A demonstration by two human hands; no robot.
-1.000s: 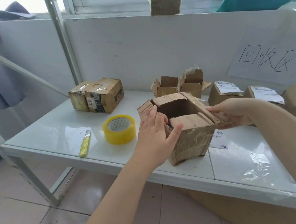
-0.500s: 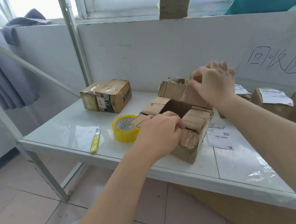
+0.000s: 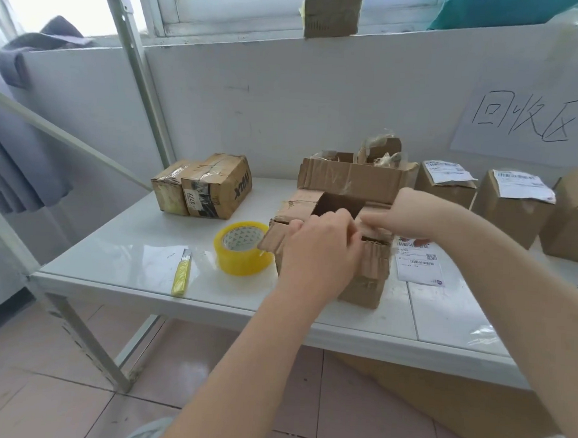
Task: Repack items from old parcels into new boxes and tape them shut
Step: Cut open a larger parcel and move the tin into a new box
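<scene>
A worn cardboard box (image 3: 367,273) stands on the white table (image 3: 128,254) with its top open and its far flap (image 3: 349,183) upright. My left hand (image 3: 316,253) curls over the box's near-left flap and grips it. From the right, my right hand (image 3: 393,216) reaches across the opening and pinches a flap edge right beside my left fingers. The inside of the box is dark, and nothing can be made out in it.
A yellow tape roll (image 3: 242,248) sits just left of the box, and a yellow utility knife (image 3: 181,273) lies near the front edge. Two taped parcels (image 3: 209,188) stand at back left. Labelled boxes (image 3: 512,207) line the back right. A shipping label (image 3: 419,264) lies right of the box.
My right hand has left the far flap, which now stands upright, and come down to the near side of the opening beside my left hand. My left hand keeps its grip.
</scene>
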